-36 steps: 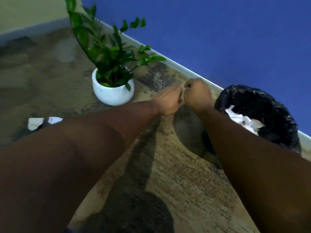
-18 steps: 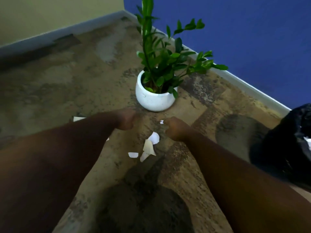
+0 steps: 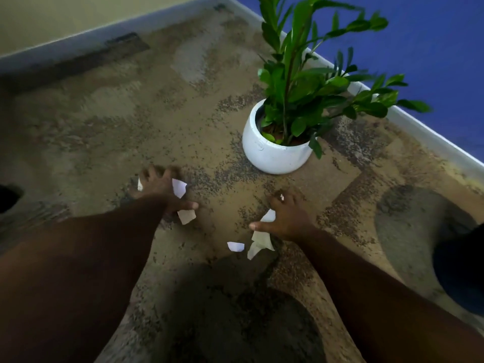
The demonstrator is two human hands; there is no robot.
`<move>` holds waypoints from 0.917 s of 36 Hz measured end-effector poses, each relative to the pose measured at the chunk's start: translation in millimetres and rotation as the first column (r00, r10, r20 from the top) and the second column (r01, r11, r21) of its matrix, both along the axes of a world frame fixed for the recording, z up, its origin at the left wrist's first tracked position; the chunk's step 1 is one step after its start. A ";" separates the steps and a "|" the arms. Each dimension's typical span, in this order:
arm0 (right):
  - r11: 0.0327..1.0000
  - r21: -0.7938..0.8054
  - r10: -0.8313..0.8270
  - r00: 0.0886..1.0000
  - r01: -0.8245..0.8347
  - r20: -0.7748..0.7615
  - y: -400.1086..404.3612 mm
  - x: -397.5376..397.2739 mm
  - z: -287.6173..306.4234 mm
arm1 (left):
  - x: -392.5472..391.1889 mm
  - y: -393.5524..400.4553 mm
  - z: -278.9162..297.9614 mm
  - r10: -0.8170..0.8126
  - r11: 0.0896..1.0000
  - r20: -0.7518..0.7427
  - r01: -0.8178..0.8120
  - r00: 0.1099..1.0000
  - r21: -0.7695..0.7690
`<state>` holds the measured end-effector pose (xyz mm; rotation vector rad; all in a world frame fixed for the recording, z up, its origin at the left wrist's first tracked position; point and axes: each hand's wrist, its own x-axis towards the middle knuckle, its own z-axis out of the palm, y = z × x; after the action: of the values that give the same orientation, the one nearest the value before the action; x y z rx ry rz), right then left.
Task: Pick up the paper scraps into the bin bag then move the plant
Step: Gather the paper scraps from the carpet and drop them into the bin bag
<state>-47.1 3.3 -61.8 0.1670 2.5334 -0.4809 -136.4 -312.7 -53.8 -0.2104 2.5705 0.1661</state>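
Several white paper scraps lie on the brown carpet in front of me. My left hand [image 3: 161,188] is spread flat over one group, with a scrap [image 3: 179,187] showing beside its fingers and another scrap [image 3: 186,216] by the thumb. My right hand [image 3: 286,218] is spread over a second group, touching a scrap [image 3: 268,217]; more scraps [image 3: 259,241] and a small scrap [image 3: 235,246] lie just below it. The green plant [image 3: 301,82] in a white round pot [image 3: 275,155] stands beyond the hands. The black bin bag [image 3: 461,271] is cut off at the right edge.
A blue wall [image 3: 432,35] with a white skirting board runs along the right, close behind the plant. A cream wall [image 3: 52,17] closes the far side. A dark object [image 3: 9,196] sits at the left edge. My shadow falls on the carpet below.
My view swung left from the bin bag to the scraps. Both hands went from closed fists to spread fingers and dropped onto the scraps on the carpet.
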 end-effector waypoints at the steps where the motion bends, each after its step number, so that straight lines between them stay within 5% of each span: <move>1: 1.000 0.016 0.006 1.000 -0.006 0.005 -1.8 0.4 0.0 | 1.8 -5.5 -4.7 0.030 0.999 -0.011 -0.030 0.999 0.018; 4: 0.998 0.045 0.048 0.999 -0.048 0.005 -7.2 2.5 -0.3 | 6.9 -17.8 -17.0 0.123 0.985 -0.102 -0.108 0.987 0.138; 14: 0.919 0.154 0.372 0.928 -0.364 -0.031 -16.1 24.9 -0.6 | 10.0 8.9 -9.9 -0.168 0.985 -0.017 0.169 0.986 0.045; 20: 0.906 0.064 0.423 0.896 -0.418 -0.139 -30.2 35.6 2.0 | 13.4 18.6 -2.8 -0.282 0.958 -0.050 0.284 0.958 0.036; 33: 0.944 -0.213 0.216 0.960 -0.252 -0.181 -67.0 44.5 2.1 | 15.0 32.0 6.6 -0.393 0.915 -0.106 0.400 0.913 0.050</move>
<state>-2.6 -63.7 -59.7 -0.2690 2.5753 -0.7143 -121.4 -280.7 -47.2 0.3559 2.6319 0.1151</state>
